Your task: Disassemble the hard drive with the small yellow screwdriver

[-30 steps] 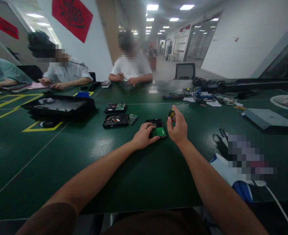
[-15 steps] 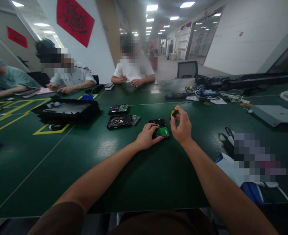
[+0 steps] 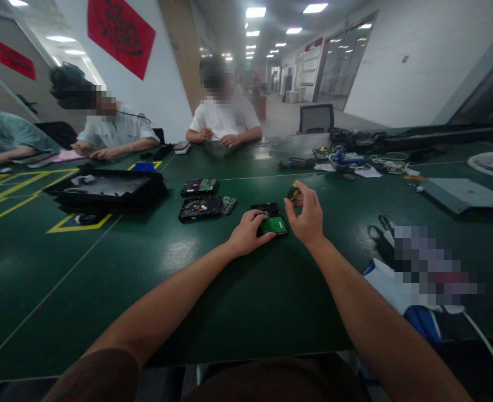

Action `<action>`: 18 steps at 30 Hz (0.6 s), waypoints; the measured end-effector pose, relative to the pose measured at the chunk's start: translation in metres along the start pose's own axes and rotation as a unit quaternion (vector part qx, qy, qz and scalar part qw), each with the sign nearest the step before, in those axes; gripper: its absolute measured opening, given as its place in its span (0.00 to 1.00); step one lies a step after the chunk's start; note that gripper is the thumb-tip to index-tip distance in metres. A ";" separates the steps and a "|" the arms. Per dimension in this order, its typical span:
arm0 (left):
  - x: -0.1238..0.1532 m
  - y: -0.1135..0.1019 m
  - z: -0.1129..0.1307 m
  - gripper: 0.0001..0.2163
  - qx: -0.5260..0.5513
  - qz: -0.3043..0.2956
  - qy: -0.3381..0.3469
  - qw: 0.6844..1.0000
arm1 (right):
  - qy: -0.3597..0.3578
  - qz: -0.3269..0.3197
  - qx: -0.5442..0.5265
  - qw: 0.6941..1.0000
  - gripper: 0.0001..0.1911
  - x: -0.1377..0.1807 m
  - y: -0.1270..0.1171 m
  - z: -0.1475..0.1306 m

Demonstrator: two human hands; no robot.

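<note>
A hard drive (image 3: 273, 224) with a green circuit board lies on the green table in front of me. My left hand (image 3: 248, 231) is closed on its left side, thumb along the near edge and fingers over the top. Just to the right and a little higher, my right hand (image 3: 305, 215) pinches a screwdriver by its black-and-yellow handle (image 3: 293, 192); the shaft cannot be made out. Further left lie an opened hard drive (image 3: 199, 209) with a loose circuit board (image 3: 228, 205) beside it, and another drive (image 3: 199, 187) behind.
Left stands a black tray (image 3: 108, 190) near yellow tape marks. Tangled cables (image 3: 349, 159) and a grey metal box (image 3: 466, 192) are at the right, with a white-and-blue item (image 3: 391, 285) nearer me. People sit across the table, one in a white shirt (image 3: 225, 120).
The whole view has shifted slightly. The screwdriver handle has turned a little in my right hand's fingers, its yellow part showing differently. My left hand stays on the hard drive.
</note>
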State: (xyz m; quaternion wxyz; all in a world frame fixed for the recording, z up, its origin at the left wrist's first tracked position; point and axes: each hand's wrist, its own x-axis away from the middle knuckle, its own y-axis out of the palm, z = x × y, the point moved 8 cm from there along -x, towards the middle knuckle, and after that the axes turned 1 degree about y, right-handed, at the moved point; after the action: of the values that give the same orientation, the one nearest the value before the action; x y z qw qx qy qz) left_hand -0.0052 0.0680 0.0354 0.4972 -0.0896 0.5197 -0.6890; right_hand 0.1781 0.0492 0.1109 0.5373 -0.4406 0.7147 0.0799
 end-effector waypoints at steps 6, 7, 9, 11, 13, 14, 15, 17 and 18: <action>0.000 0.000 0.000 0.27 0.003 0.001 -0.001 1.000 | 0.003 -0.001 -0.002 1.000 0.29 0.000 0.000 0.000; 0.000 0.000 0.001 0.27 0.003 -0.001 -0.002 1.000 | 0.006 -0.001 -0.002 1.000 0.29 0.000 -0.001 0.000; 0.000 -0.001 0.001 0.27 0.003 -0.003 -0.003 1.000 | 0.009 0.000 0.000 1.000 0.29 0.000 -0.001 0.000; 0.000 -0.001 0.001 0.27 0.003 -0.004 -0.004 1.000 | 0.004 -0.001 0.002 1.000 0.29 -0.001 -0.001 -0.001; 0.000 -0.001 0.001 0.27 0.002 -0.003 -0.003 1.000 | -0.002 -0.003 0.001 1.000 0.29 0.000 -0.001 -0.002; 0.000 -0.001 0.001 0.27 0.003 -0.002 -0.003 1.000 | -0.003 -0.004 0.001 1.000 0.29 0.000 0.000 -0.002; 0.000 -0.001 0.001 0.27 0.003 -0.001 -0.003 1.000 | -0.003 -0.005 -0.001 1.000 0.29 0.000 0.000 -0.002; 0.000 -0.001 0.001 0.27 0.006 0.001 -0.004 1.000 | 0.001 -0.002 -0.005 1.000 0.29 0.000 0.000 -0.001; 0.000 -0.001 0.001 0.27 0.008 0.001 -0.004 1.000 | 0.004 0.001 -0.005 1.000 0.29 0.000 -0.001 -0.001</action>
State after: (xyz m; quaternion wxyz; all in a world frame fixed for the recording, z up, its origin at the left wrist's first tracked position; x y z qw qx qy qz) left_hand -0.0053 0.0674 0.0370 0.5007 -0.0880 0.5123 -0.6921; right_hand 0.1780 0.0483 0.1115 0.5325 -0.4429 0.7166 0.0825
